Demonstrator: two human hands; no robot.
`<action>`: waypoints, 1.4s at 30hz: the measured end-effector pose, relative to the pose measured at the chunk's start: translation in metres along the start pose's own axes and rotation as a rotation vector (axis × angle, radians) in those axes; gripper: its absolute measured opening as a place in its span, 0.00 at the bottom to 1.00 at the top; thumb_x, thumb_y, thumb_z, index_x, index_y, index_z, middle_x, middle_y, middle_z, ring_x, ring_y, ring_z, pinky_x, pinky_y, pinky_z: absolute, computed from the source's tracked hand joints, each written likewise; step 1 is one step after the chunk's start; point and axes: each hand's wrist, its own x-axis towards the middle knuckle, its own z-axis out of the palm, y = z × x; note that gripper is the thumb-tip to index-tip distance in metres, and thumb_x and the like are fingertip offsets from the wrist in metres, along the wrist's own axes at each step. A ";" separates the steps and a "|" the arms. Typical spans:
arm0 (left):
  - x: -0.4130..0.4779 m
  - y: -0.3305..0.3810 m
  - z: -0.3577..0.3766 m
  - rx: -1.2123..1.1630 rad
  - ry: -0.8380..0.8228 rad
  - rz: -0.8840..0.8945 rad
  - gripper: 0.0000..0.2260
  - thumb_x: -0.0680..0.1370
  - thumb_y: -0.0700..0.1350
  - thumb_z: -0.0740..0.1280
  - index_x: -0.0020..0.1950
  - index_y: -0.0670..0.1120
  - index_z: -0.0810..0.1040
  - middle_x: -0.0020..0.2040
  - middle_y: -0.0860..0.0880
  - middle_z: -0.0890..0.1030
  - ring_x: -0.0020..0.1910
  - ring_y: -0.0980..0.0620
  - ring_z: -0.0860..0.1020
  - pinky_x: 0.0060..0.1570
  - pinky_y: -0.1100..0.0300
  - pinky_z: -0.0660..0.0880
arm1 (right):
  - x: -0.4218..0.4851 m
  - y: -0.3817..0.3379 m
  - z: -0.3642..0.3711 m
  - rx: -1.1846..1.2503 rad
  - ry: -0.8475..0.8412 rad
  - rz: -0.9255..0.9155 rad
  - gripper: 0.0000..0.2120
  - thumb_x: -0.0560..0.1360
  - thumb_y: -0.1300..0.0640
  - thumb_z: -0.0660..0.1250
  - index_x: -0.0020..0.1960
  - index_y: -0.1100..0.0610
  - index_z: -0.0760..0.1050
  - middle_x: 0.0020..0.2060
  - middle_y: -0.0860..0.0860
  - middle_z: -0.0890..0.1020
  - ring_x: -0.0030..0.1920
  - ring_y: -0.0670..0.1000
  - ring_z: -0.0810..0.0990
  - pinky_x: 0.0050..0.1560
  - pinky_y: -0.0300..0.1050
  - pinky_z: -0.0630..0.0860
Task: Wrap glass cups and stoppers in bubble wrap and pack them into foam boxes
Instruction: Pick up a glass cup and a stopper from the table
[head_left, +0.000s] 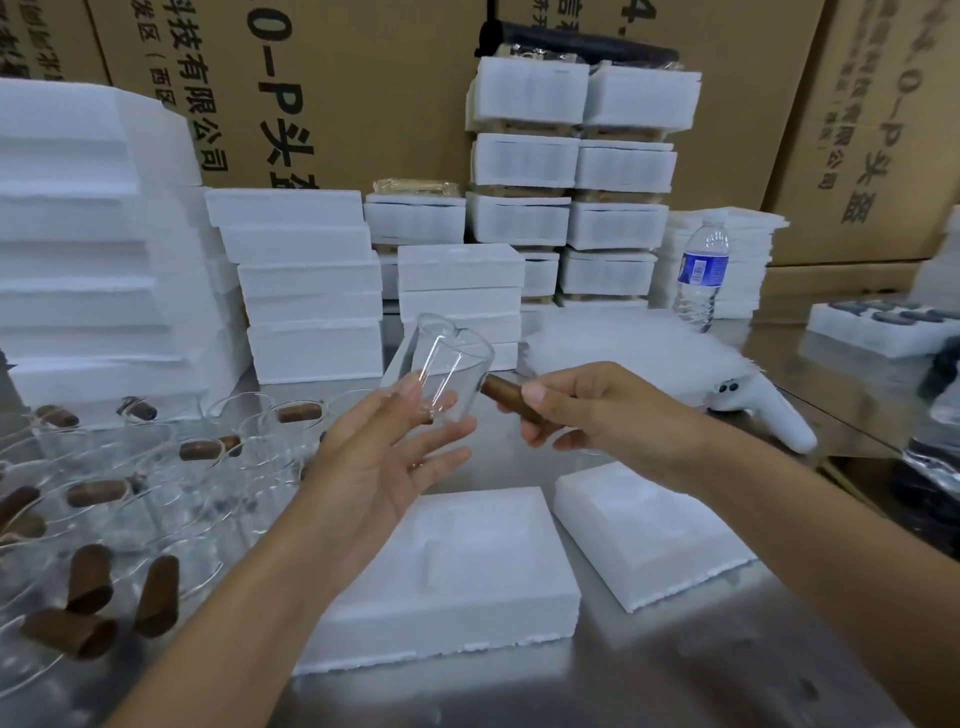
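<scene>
I see my left hand pinching a glass cup above the steel table. My right hand grips a brown stopper touching it. Foam boxes lie below, cardboard cartons behind.

two foam boxes centre front, glass cups left, foam stacks behind, water bottle right
</scene>
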 end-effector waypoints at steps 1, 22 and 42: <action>0.000 -0.002 0.000 0.001 0.007 0.002 0.20 0.63 0.49 0.72 0.51 0.43 0.78 0.49 0.42 0.82 0.46 0.42 0.84 0.40 0.55 0.81 | 0.001 0.002 0.001 -0.011 -0.010 -0.007 0.10 0.79 0.50 0.61 0.49 0.51 0.81 0.35 0.43 0.82 0.41 0.41 0.80 0.46 0.37 0.72; 0.002 0.007 -0.010 -0.060 0.130 0.152 0.12 0.66 0.47 0.68 0.47 0.43 0.78 0.42 0.46 0.84 0.42 0.44 0.84 0.40 0.57 0.81 | 0.076 0.083 -0.077 -0.812 0.636 0.304 0.14 0.76 0.43 0.63 0.55 0.50 0.79 0.56 0.48 0.81 0.57 0.52 0.75 0.62 0.53 0.64; -0.005 0.032 -0.015 -0.280 0.102 0.237 0.21 0.71 0.52 0.66 0.59 0.43 0.73 0.50 0.45 0.83 0.52 0.45 0.83 0.48 0.57 0.80 | -0.015 -0.005 0.081 -0.561 0.223 -0.328 0.04 0.74 0.49 0.68 0.40 0.44 0.77 0.37 0.37 0.78 0.46 0.39 0.74 0.51 0.33 0.67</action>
